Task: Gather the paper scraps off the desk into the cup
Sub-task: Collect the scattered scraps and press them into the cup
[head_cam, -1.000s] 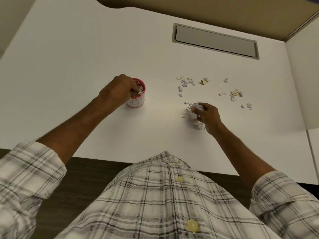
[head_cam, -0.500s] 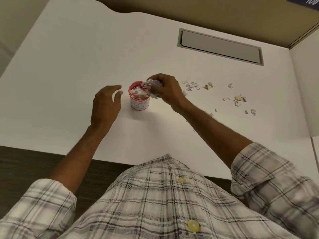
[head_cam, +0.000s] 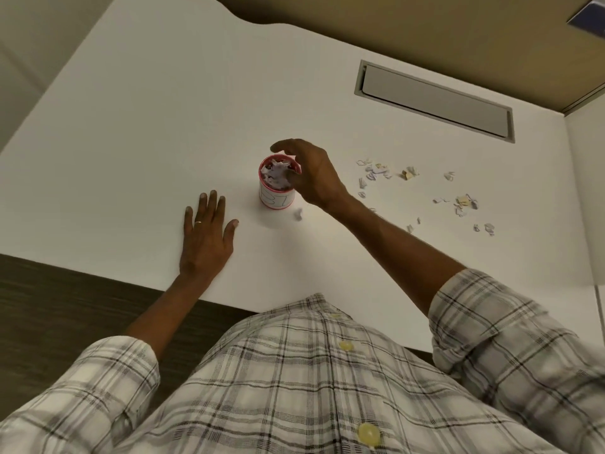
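Observation:
A small white cup (head_cam: 276, 197) with a red rim stands mid-desk, filled with crumpled paper. My right hand (head_cam: 311, 173) hovers over its right side, fingers spread and curved, nothing gripped. My left hand (head_cam: 206, 235) lies flat on the desk, palm down, left of and nearer than the cup. One scrap (head_cam: 298, 214) lies just right of the cup's base. Several more paper scraps (head_cam: 376, 170) are scattered to the right, with another cluster (head_cam: 465, 203) farther right.
The white desk (head_cam: 131, 142) has a grey rectangular cable hatch (head_cam: 435, 101) at the back right. A white partition wall (head_cam: 586, 191) borders the right side. The desk's front edge runs just beyond my plaid shirt (head_cam: 294, 371).
My right hand carried a wad of scraps from the right to the cup and released it there. My left hand left the cup and settled flat on the desk.

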### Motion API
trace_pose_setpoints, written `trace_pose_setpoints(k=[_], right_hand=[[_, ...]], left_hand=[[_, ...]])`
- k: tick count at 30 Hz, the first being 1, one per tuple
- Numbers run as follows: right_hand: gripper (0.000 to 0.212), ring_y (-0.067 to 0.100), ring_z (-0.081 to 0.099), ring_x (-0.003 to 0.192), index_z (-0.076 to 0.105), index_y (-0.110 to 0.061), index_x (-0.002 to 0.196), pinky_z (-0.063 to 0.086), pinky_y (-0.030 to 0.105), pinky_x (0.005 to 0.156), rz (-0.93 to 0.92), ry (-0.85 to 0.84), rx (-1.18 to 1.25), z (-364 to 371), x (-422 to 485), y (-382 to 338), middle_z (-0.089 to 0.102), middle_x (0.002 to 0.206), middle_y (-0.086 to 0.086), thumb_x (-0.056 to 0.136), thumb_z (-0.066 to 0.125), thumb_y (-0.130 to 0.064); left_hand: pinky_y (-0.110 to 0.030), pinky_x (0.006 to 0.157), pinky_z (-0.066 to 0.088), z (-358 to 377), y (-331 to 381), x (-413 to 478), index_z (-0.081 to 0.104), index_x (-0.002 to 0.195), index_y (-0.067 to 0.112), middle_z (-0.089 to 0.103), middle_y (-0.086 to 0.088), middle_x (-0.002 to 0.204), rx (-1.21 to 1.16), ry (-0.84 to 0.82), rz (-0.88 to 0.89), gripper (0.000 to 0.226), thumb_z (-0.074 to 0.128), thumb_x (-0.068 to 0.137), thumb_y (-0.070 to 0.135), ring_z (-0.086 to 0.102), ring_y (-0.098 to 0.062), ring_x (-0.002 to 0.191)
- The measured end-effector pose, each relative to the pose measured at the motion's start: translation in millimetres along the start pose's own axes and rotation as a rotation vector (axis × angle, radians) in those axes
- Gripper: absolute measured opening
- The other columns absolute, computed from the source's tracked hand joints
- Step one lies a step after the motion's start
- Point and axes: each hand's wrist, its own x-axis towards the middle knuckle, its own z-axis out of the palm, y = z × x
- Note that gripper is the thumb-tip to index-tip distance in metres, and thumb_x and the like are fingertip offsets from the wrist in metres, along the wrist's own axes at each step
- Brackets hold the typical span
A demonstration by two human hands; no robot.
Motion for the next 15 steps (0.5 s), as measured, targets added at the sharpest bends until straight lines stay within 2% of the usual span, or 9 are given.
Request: trace_pose_setpoints(k=[5,9,11,12,15], right_hand=[[0.021,0.013,0.070,0.095,0.073,-0.010,0.108,0.061,0.032,0.086,0.076,0.202,0.076,-11.6,-5.6,11.9,0.075,0.108,0.002,0.089,0.069,-0.004],[0.010,0.012,0.071,0.086,0.073,-0.016,0.101,0.061,0.039,0.079,0.123,0.226,-0.013,-2.4,-34.6,42.9,0.076,0.098,-0.002,0.093,0.066,-0.018],[0.018,0.019,0.071,0.095,0.072,-0.015,0.112,0.060,0.043,0.085,0.071,0.099,-0.104,9.3,-57.9,62.4,0.074,0.110,0.003,0.096,0.065,-0.019],[0.026,0.024,0.069,0.106,0.069,-0.014,0.123,0.058,0.043,0.092,0.019,-0.010,-0.181,15.3,-68.0,71.4,0.071,0.122,0.007,0.097,0.063,-0.018],[0.048,0.032,0.051,0.136,0.049,-0.011,0.148,0.044,0.042,0.113,-0.148,-0.287,-0.402,29.1,-86.2,89.7,0.050,0.153,0.011,0.102,0.057,-0.020]], left_hand=[[-0.045,0.122,0.011,-1.2,0.8,-0.7,0.026,0.153,0.011,0.019,-0.007,0.161,-0.001,0.009,-0.007,0.060,0.027,0.102,0.044,0.013,-0.020,0.151],[-0.044,0.122,0.011,-1.5,1.0,-0.3,0.027,0.152,0.011,0.019,-0.006,0.161,-0.020,0.010,-0.009,0.059,0.028,0.102,0.043,0.013,-0.019,0.151],[-0.045,0.122,0.011,-1.3,1.0,-0.1,0.027,0.152,0.011,0.020,-0.006,0.161,-0.027,0.007,-0.010,0.059,0.027,0.102,0.043,0.013,-0.019,0.151],[-0.045,0.122,0.011,-1.0,0.7,0.2,0.027,0.152,0.012,0.020,-0.006,0.161,-0.029,0.007,-0.012,0.059,0.027,0.102,0.043,0.013,-0.019,0.151],[-0.045,0.122,0.011,-0.5,0.2,0.7,0.025,0.153,0.013,0.018,-0.005,0.161,-0.029,-0.005,-0.020,0.059,0.025,0.102,0.044,0.011,-0.018,0.151]])
